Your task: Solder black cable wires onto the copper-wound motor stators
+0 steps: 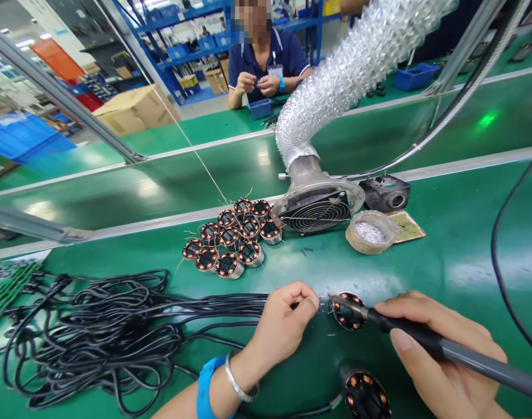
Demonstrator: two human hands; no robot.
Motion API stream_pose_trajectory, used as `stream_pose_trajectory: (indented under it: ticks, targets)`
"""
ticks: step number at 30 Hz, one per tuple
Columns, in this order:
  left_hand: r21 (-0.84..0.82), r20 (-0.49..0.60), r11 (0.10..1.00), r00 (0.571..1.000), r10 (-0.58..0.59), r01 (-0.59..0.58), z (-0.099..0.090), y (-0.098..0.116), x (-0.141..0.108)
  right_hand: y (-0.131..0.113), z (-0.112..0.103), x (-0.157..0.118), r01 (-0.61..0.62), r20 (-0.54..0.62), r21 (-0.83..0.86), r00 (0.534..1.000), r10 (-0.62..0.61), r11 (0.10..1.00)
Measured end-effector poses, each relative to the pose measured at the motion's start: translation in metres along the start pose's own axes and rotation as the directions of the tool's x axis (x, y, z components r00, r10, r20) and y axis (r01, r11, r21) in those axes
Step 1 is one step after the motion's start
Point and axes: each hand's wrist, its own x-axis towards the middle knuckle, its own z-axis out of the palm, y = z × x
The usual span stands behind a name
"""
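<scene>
My right hand (440,343) grips a soldering iron (423,334), its metal tip at the left edge of a round motor stator (348,320) with copper coils. To the left, my left hand (287,320) pinches the end of a black cable; thin wire ends stick out toward the stator. Several black cables (231,304) run beneath that hand from a coiled heap (117,337). Nearer to me lies a second stator (366,396) with a cable attached. A group of stators (229,235) sits farther back on the green table (301,267).
Behind the work stand a fan with a silver duct (318,212), a round pot of solder (371,233), a yellowish pad (408,227) and a black device (386,195). Green circuit boards (10,285) lie far left. A person (266,64) sits across the bench. A black cord (502,256) hangs at right.
</scene>
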Motion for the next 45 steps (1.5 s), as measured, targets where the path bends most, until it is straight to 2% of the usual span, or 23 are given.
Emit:
stream_pose_trajectory:
  ticks: [10,15,21,29,34,45]
  targets:
    - [0.004,0.004,1.0,1.0,0.002,-0.002,0.001,-0.002,0.0,-0.008,0.004,0.004,0.007,0.019,0.005,1.0,-0.007,1.0]
    - [-0.009,0.008,1.0,1.0,0.01,-0.01,0.001,-0.003,0.001,-0.014,0.003,0.004,0.068,0.078,-0.051,0.995,-0.064,0.996]
    - [-0.007,0.016,1.0,1.0,0.017,-0.017,0.002,-0.001,0.001,-0.015,0.008,0.0,0.141,0.063,-0.026,0.988,-0.139,0.99]
    - [-0.007,0.019,1.0,1.0,0.023,-0.023,0.001,-0.002,-0.001,-0.016,0.004,0.001,0.145,0.049,-0.043,0.988,-0.143,0.988]
    - [-0.007,0.018,1.0,1.0,0.018,-0.018,0.001,-0.002,0.0,-0.015,-0.003,-0.006,0.073,0.13,-0.083,0.99,-0.061,0.994]
    - [-0.01,0.031,1.0,0.999,0.014,-0.014,0.001,-0.002,0.0,-0.018,0.001,0.0,0.096,0.048,-0.027,0.994,-0.095,0.995]
